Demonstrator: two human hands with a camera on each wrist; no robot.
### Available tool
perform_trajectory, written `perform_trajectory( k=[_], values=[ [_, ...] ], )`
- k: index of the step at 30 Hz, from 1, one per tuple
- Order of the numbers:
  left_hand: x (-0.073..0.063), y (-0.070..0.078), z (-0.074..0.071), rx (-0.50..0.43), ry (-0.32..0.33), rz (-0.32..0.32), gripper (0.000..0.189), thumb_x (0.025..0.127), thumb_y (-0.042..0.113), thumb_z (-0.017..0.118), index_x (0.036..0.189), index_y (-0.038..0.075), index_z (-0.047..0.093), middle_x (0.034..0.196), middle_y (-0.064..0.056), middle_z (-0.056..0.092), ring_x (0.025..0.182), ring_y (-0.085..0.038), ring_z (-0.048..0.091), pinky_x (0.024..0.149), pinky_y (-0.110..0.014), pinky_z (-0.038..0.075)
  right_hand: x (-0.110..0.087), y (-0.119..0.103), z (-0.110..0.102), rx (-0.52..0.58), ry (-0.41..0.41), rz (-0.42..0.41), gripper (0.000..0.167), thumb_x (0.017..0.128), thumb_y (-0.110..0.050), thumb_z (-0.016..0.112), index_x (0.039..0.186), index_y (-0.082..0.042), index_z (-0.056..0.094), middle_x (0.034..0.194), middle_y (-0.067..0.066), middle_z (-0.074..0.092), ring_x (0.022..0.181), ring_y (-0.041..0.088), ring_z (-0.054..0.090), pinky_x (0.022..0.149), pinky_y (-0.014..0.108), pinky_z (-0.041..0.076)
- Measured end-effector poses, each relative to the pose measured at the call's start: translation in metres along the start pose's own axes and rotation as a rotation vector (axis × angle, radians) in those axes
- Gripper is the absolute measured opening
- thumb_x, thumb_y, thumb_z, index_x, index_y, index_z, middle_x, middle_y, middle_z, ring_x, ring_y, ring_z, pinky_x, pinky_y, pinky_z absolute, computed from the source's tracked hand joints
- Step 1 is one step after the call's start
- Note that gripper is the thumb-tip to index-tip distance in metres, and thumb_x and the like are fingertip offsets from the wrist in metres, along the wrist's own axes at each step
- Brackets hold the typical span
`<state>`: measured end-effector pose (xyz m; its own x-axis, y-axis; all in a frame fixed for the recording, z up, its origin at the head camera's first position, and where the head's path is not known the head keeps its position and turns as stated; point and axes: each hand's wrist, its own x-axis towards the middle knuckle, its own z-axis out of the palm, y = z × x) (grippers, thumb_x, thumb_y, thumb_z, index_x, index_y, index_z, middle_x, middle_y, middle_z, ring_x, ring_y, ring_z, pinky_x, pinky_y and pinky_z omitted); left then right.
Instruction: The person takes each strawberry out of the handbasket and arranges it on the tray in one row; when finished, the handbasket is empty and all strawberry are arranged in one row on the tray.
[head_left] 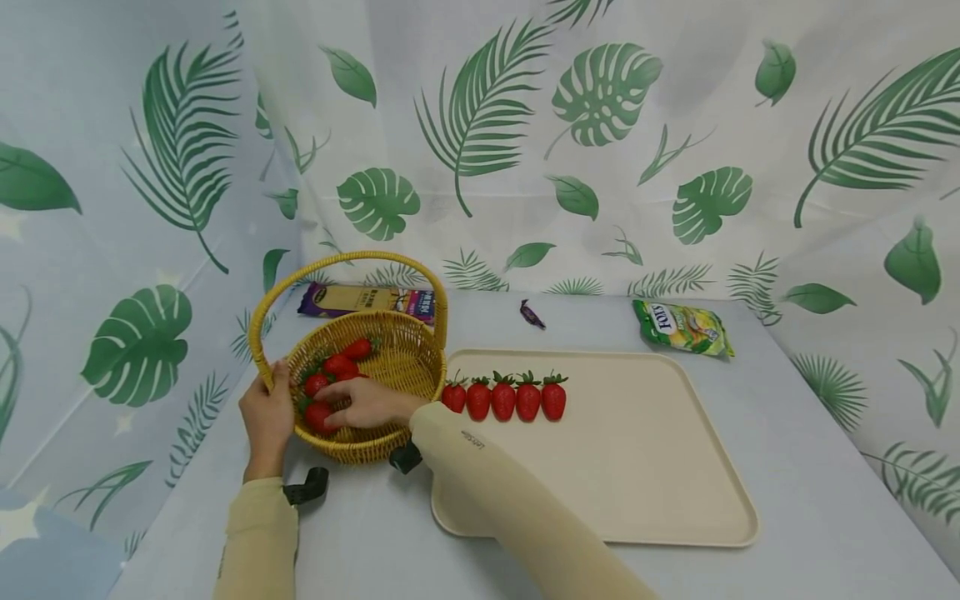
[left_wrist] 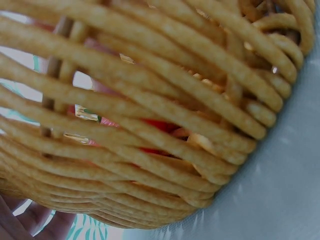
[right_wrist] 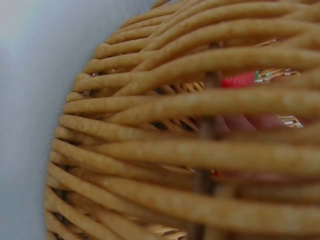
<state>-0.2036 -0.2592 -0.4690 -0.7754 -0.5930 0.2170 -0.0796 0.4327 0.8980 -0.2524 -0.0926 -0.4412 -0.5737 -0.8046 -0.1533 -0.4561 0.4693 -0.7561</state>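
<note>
A yellow woven basket (head_left: 356, 451) with a tall arched handle stands at the left, several red strawberries (head_left: 340, 365) inside it. At the basket's left rim, by the foot of the handle, my left hand (head_left: 268, 414) grips it. My right hand (head_left: 372, 403) reaches over the near right rim, and its fingers pinch a strawberry (head_left: 318, 418) at the near left inside. Weave (left_wrist: 150, 100) fills most of the left wrist view, with left-hand fingers (left_wrist: 37, 220) at the lower corner. Through the wall in the right wrist view, a bit of red strawberry (right_wrist: 238, 80) shows.
Right of the basket lies a beige tray (head_left: 637, 467), with a row of several strawberries (head_left: 503, 402) near its upper left. Behind are a purple and gold packet (head_left: 352, 300), a small purple wrapped candy (head_left: 532, 314) and a green packet (head_left: 682, 327).
</note>
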Motion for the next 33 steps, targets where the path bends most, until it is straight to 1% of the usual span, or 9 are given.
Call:
perform_trajectory(
  k=[3,7,11,15,18,20,24,29,33],
  values=[
    [0.0002,0.0001,-0.0002,-0.005,0.002,0.002,0.057,0.102,0.049,0.042,0.093,-0.002,0.063,0.086,-0.02,0.057,0.074,-0.026,0.044,0.068,-0.035,0.034,-0.0009,-0.0017,-0.0007,0.006,-0.007,0.005,0.046,0.094,-0.027,0.065,0.138,-0.016,0.056,0.134,-0.004,0.058,0.122,0.006,0.052,0.103,0.023,0.038],
    [0.0002,0.0002,-0.0005,-0.015,-0.001,0.008,0.058,0.102,0.05,0.041,0.094,-0.003,0.064,0.091,-0.02,0.059,0.078,-0.026,0.046,0.07,-0.034,0.034,-0.0021,-0.0041,-0.0016,-0.002,-0.022,0.009,0.044,0.094,-0.027,0.065,0.136,-0.016,0.058,0.131,-0.004,0.06,0.117,0.006,0.054,0.1,0.023,0.04],
    [-0.0002,0.0001,-0.0009,-0.009,0.001,0.012,0.061,0.101,0.053,0.04,0.094,-0.003,0.064,0.086,-0.019,0.057,0.073,-0.026,0.044,0.067,-0.034,0.033,-0.0027,-0.0051,-0.0013,-0.047,-0.051,-0.003,0.047,0.094,-0.027,0.065,0.139,-0.018,0.056,0.136,-0.007,0.057,0.122,0.005,0.05,0.104,0.025,0.037],
    [-0.0006,-0.0003,-0.0012,-0.007,0.001,0.011,0.057,0.102,0.05,0.041,0.092,-0.002,0.063,0.083,-0.018,0.055,0.072,-0.026,0.043,0.067,-0.035,0.033,-0.002,-0.0027,-0.0002,-0.073,-0.076,-0.03,0.049,0.093,-0.026,0.064,0.141,-0.021,0.054,0.14,-0.01,0.053,0.127,0.002,0.045,0.107,0.026,0.034],
    [-0.0005,-0.0004,-0.0012,-0.014,-0.003,0.008,0.056,0.103,0.049,0.041,0.093,-0.002,0.063,0.087,-0.02,0.057,0.076,-0.026,0.045,0.07,-0.035,0.033,-0.0017,-0.0009,0.0003,-0.048,-0.094,-0.046,0.047,0.093,-0.024,0.066,0.138,-0.021,0.057,0.137,-0.011,0.055,0.123,0.002,0.047,0.104,0.025,0.037],
    [-0.0004,-0.0004,-0.0011,-0.021,-0.006,0.009,0.056,0.103,0.048,0.041,0.093,-0.002,0.062,0.093,-0.022,0.06,0.08,-0.027,0.047,0.072,-0.035,0.033,-0.0016,-0.0002,0.0004,-0.021,-0.1,-0.049,0.043,0.092,-0.023,0.067,0.135,-0.021,0.06,0.132,-0.011,0.058,0.119,0.001,0.049,0.101,0.024,0.039],
    [-0.0005,-0.0006,-0.0009,-0.029,-0.005,0.018,0.06,0.102,0.051,0.04,0.093,-0.004,0.062,0.101,-0.023,0.062,0.084,-0.027,0.049,0.074,-0.035,0.034,-0.0019,0.0003,0.0,0.031,-0.089,-0.056,0.035,0.091,-0.018,0.069,0.126,-0.019,0.067,0.123,-0.011,0.062,0.111,0.001,0.053,0.096,0.021,0.042],
    [-0.0005,-0.0007,-0.0003,-0.027,-0.001,0.022,0.061,0.102,0.051,0.04,0.095,-0.005,0.063,0.097,-0.023,0.062,0.082,-0.027,0.048,0.072,-0.035,0.034,-0.0034,-0.0003,-0.0008,0.093,-0.076,-0.059,0.032,0.089,-0.011,0.069,0.12,-0.017,0.069,0.118,-0.011,0.064,0.106,0.002,0.054,0.093,0.02,0.043],
    [-0.0001,0.0,-0.0002,-0.031,-0.003,0.019,0.06,0.103,0.049,0.04,0.096,-0.005,0.064,0.103,-0.023,0.063,0.087,-0.026,0.05,0.075,-0.034,0.034,-0.0033,0.0004,-0.0005,0.086,-0.082,-0.053,0.033,0.088,-0.011,0.071,0.12,-0.018,0.069,0.119,-0.011,0.064,0.107,0.001,0.054,0.096,0.021,0.042]
  ],
)
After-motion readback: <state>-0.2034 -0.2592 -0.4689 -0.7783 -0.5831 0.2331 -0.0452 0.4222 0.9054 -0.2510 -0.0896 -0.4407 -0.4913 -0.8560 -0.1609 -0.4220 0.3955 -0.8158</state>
